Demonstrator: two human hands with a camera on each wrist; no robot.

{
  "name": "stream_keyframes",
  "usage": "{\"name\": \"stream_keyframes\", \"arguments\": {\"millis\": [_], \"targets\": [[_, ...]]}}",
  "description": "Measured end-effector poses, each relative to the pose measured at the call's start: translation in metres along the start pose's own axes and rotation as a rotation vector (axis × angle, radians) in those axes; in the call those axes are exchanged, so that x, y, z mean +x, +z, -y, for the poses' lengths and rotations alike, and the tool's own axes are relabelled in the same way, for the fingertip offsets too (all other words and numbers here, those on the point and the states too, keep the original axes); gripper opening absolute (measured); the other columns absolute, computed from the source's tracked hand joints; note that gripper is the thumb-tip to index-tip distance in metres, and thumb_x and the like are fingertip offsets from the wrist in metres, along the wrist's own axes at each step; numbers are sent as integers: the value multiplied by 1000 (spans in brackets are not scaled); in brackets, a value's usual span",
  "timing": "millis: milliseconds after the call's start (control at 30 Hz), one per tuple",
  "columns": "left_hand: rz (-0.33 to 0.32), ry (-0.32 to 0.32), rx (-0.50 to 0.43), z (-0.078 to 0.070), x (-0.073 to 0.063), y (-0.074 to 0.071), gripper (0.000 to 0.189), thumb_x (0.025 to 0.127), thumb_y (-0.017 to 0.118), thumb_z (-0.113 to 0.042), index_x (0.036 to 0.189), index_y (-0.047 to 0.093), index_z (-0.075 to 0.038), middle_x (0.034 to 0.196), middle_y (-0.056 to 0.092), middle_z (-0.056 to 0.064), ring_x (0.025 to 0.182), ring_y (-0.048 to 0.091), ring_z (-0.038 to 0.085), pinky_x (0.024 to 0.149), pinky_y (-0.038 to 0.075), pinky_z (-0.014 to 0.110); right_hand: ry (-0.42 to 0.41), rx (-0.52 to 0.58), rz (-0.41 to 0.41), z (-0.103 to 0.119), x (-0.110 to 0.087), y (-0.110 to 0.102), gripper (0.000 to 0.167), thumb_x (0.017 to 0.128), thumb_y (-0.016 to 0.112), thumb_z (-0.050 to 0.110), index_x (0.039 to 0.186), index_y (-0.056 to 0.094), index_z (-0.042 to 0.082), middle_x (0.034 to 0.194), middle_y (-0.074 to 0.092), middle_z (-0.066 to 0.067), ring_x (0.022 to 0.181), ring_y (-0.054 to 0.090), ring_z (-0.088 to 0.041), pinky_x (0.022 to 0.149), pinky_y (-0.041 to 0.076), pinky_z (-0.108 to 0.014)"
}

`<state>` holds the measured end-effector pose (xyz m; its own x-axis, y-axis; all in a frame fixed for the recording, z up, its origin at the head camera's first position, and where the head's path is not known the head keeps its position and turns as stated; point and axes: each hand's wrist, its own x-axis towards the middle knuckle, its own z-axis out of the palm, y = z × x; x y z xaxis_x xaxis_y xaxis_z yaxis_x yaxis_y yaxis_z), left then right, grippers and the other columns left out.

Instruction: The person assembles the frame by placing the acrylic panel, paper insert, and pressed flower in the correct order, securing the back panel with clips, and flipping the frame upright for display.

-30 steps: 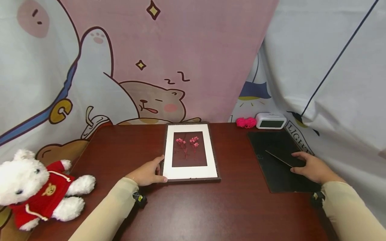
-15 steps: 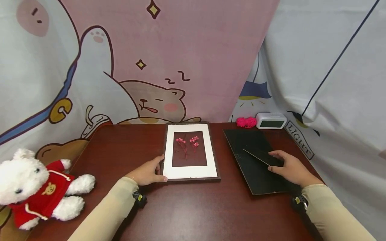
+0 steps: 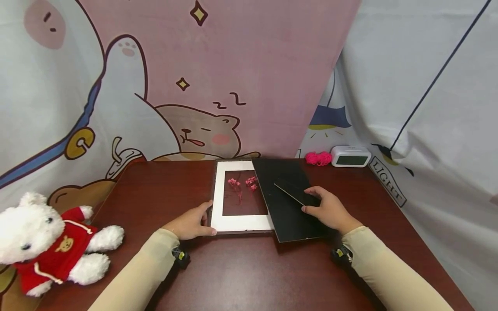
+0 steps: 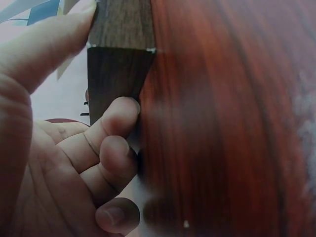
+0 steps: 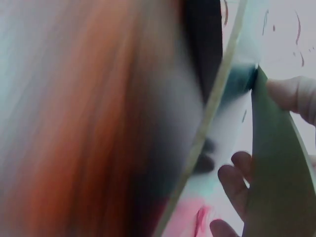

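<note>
A dark wooden picture frame (image 3: 243, 223) lies flat on the table, with a white mat round pink dried flowers (image 3: 234, 183). My left hand (image 3: 190, 222) holds its near left corner, thumb on the near edge and fingers on the left side. In the left wrist view the fingers curl against the frame's corner (image 4: 121, 69). A black backing board (image 3: 278, 172) overlaps the frame's right part. My right hand (image 3: 328, 209) pinches the board's raised easel stand (image 3: 299, 192). In the right wrist view the thumb and fingers lie on either side of this stand (image 5: 276, 168).
At the back right stand a white digital clock (image 3: 351, 156) and a bright pink yarn bundle (image 3: 318, 158). A white plush toy (image 3: 58, 246) in a red hoodie lies at the left edge. A printed cloth (image 3: 253, 65) hangs behind the brown table (image 3: 241, 276).
My right hand has carried the backing board leftward from the table's right side until it overlaps the picture frame. My left hand stays at the frame's corner.
</note>
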<state>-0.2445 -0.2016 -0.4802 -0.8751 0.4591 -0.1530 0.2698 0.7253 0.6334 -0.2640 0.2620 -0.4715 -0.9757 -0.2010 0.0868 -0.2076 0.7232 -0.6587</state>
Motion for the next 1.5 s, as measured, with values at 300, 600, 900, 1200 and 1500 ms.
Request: {"name": "stream_keyframes", "arguments": {"millis": [300, 600, 900, 1200, 1500], "targets": [[2, 10, 6, 1, 2, 0, 107, 87, 88, -34, 163, 25, 6, 85, 61, 0, 74, 57, 12, 68, 49, 31, -32, 75, 48, 48, 19, 29, 55, 91, 83, 21, 139, 60, 7, 143, 62, -21, 136, 56, -42, 112, 44, -62], [-2, 4, 13, 1, 2, 1, 106, 87, 88, -32, 163, 25, 6, 85, 61, 0, 74, 57, 12, 67, 49, 31, -9, 23, 88, 74, 34, 45, 55, 90, 83, 24, 139, 61, 10, 145, 62, -17, 136, 57, -37, 111, 47, -56], [-4, -3, 19, -1, 1, 0, 106, 87, 88, -32, 163, 25, 6, 84, 61, 0, 74, 57, 12, 68, 49, 31, -5, -197, 124, 93, 39, 48, 47, 90, 81, 29, 134, 67, 17, 138, 68, -15, 118, 66, -31, 95, 55, -54], [-4, -6, 18, -1, 1, 0, 106, 87, 88, -32, 163, 25, 6, 85, 61, 0, 74, 57, 13, 68, 49, 32, 4, -322, 138, 106, 40, 51, 46, 90, 80, 32, 133, 69, 18, 136, 70, -13, 118, 68, -30, 91, 55, -58], [-2, -12, 20, 0, 2, 1, 106, 87, 87, -33, 164, 24, 5, 85, 61, 1, 74, 57, 13, 68, 49, 32, -24, -315, 181, 100, 44, 40, 57, 93, 78, 40, 141, 64, 12, 137, 67, -16, 122, 65, -32, 100, 54, -55]]}}
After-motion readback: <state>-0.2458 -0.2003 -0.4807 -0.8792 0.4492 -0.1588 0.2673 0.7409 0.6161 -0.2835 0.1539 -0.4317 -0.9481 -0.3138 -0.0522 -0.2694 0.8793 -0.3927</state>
